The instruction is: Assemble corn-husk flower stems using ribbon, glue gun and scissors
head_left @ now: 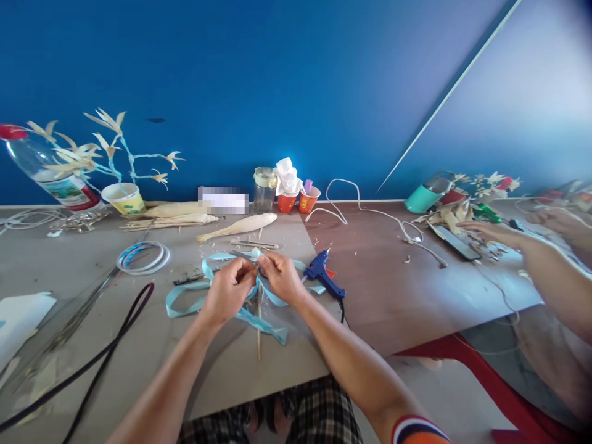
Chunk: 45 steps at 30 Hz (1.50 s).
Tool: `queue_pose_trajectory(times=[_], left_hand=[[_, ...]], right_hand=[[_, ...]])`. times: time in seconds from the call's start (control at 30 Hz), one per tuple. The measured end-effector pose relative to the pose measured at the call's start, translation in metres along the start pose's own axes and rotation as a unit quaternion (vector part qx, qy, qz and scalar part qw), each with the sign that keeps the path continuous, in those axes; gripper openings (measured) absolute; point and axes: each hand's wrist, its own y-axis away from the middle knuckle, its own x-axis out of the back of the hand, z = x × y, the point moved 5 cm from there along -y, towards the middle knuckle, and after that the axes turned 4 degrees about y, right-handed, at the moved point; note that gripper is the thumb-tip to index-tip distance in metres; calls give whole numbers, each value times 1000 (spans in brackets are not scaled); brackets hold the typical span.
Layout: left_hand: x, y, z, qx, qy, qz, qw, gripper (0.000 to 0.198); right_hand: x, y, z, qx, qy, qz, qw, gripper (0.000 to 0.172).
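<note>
My left hand (pixel 227 288) and my right hand (pixel 281 276) meet over the table, thumbs and fingers pinched close together. Between them is a light blue ribbon (pixel 261 322), which loops out to both sides and lies loosely on the tabletop. A thin pale stick (pixel 259 345) points toward me from under the fingers. Something dark and narrow, perhaps a blade, shows at the fingertips; the fingers partly hide it. Just right of my right hand lies a blue hot glue gun (pixel 324 275) with an orange trigger.
Dried pale husks (pixel 240 227) lie behind my hands. A yellow cup (pixel 123 198) holds a branch with husk flowers, beside a tilted bottle (pixel 65 185). Tape rolls (pixel 143 258) and a dark cord (pixel 115 342) are at left. At right, another person's arm (pixel 541 253) reaches over a phone (pixel 453 242).
</note>
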Motion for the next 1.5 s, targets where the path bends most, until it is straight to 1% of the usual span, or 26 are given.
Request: queue_pose_trajectory(times=[0.17,0.27,0.33,0.4,0.43,0.53,0.6,0.67,0.8,0.97,1.1,1.17,1.23,1.37,1.5], left_hand=[[2,0,4,11,39,-5,999,17],[4,0,7,21,61,-5,998,19],[5,0,6,31,70,-5,997,21],[7,-1,5,35,74,-3,997,21],[8,-1,4,34,71,1,997,22],[10,-2,2,28,55,16,998,21],[9,-1,1,22,42,23,999,20],[8,-1,1,10,25,26,999,19],[4,-1,2,-8,-4,16,1000,18],[6,-3,-2,-1,-16,6,1000,18],[7,-3,0,2,-18,-16,1000,18],[7,-2,1,10,-4,-30,1000,19],[7,-2,2,27,27,-30,999,19],[10,-2,3,52,99,-5,994,21],[13,-1,5,52,144,16,988,18]], right_hand=[[5,-2,-7,51,11,-21,998,21],[8,-2,-12,74,9,-36,997,17],[10,-2,-14,77,1,-41,996,15],[13,-3,-13,69,-22,-35,997,13],[15,-3,-11,59,-42,-24,997,15],[18,-5,-3,3,-97,11,995,30],[14,-4,1,-30,-101,8,994,40],[8,-4,2,-37,-72,-3,997,44],[2,-2,1,-20,-14,0,1000,33],[8,-4,0,-13,-24,7,1000,22],[12,-5,-3,5,-27,2,1000,21],[11,-5,-3,7,-38,-8,999,22],[10,-5,-3,4,-56,-20,998,23],[7,-5,-2,-13,-112,-46,993,25],[7,-4,-3,-33,-139,-51,988,22]])
